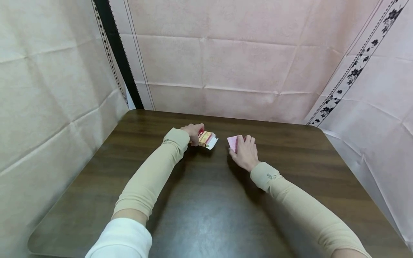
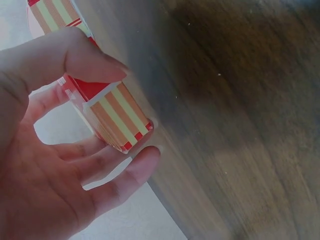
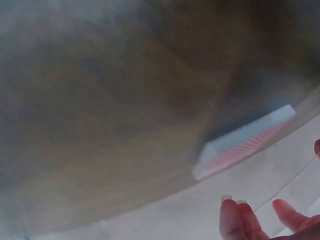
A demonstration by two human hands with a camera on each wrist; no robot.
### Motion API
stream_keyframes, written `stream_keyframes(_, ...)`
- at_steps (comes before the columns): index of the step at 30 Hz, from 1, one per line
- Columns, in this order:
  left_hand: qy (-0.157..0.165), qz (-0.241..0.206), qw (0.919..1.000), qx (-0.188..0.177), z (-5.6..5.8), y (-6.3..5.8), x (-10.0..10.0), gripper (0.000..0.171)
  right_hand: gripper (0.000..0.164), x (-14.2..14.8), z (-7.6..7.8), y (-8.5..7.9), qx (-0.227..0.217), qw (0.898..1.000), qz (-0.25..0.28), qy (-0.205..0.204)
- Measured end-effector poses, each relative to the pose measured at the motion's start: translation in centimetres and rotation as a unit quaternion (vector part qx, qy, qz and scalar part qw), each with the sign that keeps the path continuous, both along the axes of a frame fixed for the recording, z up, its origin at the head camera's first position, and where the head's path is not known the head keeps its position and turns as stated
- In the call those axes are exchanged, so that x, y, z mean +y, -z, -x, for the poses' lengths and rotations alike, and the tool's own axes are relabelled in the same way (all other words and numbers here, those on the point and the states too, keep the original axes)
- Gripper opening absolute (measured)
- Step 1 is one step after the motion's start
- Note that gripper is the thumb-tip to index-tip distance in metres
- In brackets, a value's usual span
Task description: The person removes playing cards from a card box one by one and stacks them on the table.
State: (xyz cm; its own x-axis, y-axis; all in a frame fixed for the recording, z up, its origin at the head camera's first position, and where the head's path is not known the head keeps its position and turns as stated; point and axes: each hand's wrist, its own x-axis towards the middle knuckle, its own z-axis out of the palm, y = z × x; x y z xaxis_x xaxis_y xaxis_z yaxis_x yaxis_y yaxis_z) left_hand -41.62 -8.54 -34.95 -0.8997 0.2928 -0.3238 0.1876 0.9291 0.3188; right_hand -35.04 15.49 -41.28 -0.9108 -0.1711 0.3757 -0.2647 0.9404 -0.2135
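Observation:
In the left wrist view my left hand (image 2: 55,165) grips a small striped card box (image 2: 120,115), thumb on one side and fingers on the other. Its sides are red, tan and pale yellow. From the head view, a white flap (image 1: 212,142) sticks out at the right end of that box, which my hand partly covers. My right hand (image 1: 246,152) is beside a pink-patterned deck of cards (image 1: 232,142). The right wrist view, blurred, shows the white-edged deck lying apart from the fingertips (image 3: 231,215), which are loosely bent.
Both hands are over the far part of a dark brown wooden table (image 1: 193,222) with rounded corners. Pale creased cloth (image 1: 219,64) hangs behind it and along both sides. A black strip (image 1: 120,53) runs down the cloth at the back left.

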Motion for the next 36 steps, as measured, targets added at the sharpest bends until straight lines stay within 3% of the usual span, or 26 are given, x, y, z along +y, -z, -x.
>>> stream_keyframes(6,-0.013,0.0,0.9999,0.002,0.2,-0.4,-0.3,0.066,0.056,0.6,1.2,0.0,-0.069,0.995,0.006,0.066)
stream_keyframes(12,-0.021,-0.005,0.9998,-0.002,0.0,-0.6,-0.7,0.067,0.068,0.6,1.6,0.0,-0.126,0.987,0.007,0.094)
stream_keyframes(24,-0.013,-0.003,0.9999,0.001,-0.3,0.4,-0.6,0.066,0.068,-0.1,0.8,1.1,-0.15,0.982,-0.051,0.101)
stream_keyframes(27,-0.006,-0.006,0.9999,0.012,-0.5,0.3,-0.7,0.066,0.069,-0.3,0.7,1.2,-0.137,0.983,-0.065,0.1)
stream_keyframes(31,0.0,-0.002,0.9998,0.02,-0.7,0.3,-0.4,0.069,0.055,-0.6,0.2,0.6,-0.055,0.994,-0.088,0.039)
stream_keyframes(33,0.001,0.005,0.9997,0.022,-0.6,0.4,-0.2,0.07,0.041,-0.9,0.1,0.1,0.002,0.995,-0.094,-0.028)
stream_keyframes(36,-0.001,0.012,0.9992,0.038,-0.4,0.4,0.0,0.071,0.03,-1.7,0.1,-0.9,0.058,0.984,-0.091,-0.142)
